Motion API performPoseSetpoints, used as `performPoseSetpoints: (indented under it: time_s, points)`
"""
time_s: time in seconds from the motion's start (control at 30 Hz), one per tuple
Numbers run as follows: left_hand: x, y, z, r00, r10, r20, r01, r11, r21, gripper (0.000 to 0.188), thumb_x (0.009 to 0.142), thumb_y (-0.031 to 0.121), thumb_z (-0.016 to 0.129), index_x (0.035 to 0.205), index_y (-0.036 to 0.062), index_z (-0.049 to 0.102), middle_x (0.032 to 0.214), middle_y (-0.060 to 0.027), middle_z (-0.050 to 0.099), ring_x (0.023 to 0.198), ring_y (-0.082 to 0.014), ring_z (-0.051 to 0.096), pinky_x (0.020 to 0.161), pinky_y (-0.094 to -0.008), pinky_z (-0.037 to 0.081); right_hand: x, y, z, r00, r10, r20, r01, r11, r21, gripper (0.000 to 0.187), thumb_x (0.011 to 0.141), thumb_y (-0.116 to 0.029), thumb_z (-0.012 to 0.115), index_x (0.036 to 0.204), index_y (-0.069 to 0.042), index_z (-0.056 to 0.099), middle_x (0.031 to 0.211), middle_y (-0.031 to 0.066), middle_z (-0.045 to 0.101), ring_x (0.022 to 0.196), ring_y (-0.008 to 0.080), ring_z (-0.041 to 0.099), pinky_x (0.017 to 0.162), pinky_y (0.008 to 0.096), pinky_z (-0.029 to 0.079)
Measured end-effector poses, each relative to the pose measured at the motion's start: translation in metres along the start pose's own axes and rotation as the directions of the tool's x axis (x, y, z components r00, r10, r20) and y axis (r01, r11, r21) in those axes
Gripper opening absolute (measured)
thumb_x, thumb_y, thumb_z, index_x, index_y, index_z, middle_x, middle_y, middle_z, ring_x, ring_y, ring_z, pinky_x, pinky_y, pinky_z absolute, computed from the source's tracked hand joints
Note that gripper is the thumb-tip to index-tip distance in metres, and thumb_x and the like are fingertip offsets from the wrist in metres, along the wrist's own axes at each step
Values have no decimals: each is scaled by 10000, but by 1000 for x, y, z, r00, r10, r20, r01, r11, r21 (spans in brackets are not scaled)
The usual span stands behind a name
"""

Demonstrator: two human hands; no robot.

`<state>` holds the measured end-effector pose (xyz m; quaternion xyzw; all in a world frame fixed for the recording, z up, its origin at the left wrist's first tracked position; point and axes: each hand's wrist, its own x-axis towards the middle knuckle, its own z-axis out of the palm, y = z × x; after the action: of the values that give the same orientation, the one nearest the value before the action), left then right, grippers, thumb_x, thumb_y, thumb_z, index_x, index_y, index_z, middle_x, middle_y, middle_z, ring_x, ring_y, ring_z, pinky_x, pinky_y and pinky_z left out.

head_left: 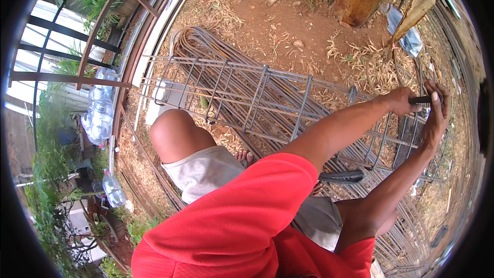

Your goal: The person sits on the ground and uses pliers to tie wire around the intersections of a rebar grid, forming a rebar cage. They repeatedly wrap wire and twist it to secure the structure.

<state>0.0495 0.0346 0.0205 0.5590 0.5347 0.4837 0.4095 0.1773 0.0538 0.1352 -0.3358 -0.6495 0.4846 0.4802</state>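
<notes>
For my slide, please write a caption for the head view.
Left hand and right hand meet at a dark rod near one end of a metal cage crossing bundled bars.

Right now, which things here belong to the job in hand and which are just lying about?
Likely the job:
dark rod-like tool in the left hand
long boxy steel-bar cage

Apparently lying about:
clear plastic bottles
crumpled bluish plastic sheet

Reddish dirt (275, 33) — straw-strewn, leafy plants (49, 141), daylight

L arm (345, 126) extd to R, L hand (400, 101) curled; R hand (437, 116) just beside, fingers (445, 92) bent.
</notes>
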Motion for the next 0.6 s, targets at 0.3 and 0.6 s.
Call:
performPoseSetpoints:
  time_s: [0.3, 0.6]
  points:
    - [38, -5, -18, 905, -111, 410, 96, 994, 59, 733, 769, 660, 916, 1062, 13, 735, 893, -71, 680, 872, -207, 648, 777, -395, 527, 45, 3, -27, 882, 178, 437, -277, 945, 176, 448, 948, -312, 828, 1223, 35, 760, 897, 125, 776, 884, 244, 762, 870, 416, 626]
    - [31, 21, -40, 828, -160, 538, 249, 964, -97, 376, 823, 337, 932, 971, 49, 743, 853, 2, 717, 804, -115, 661, 725, -311, 512, 38, 23, 25, 952, 158, -264, -55, 931, 360, 308, 1022, -268, 755, 803, -61, 695, 640, 12, 609, 508, 104, 537, 481, 273, 434]
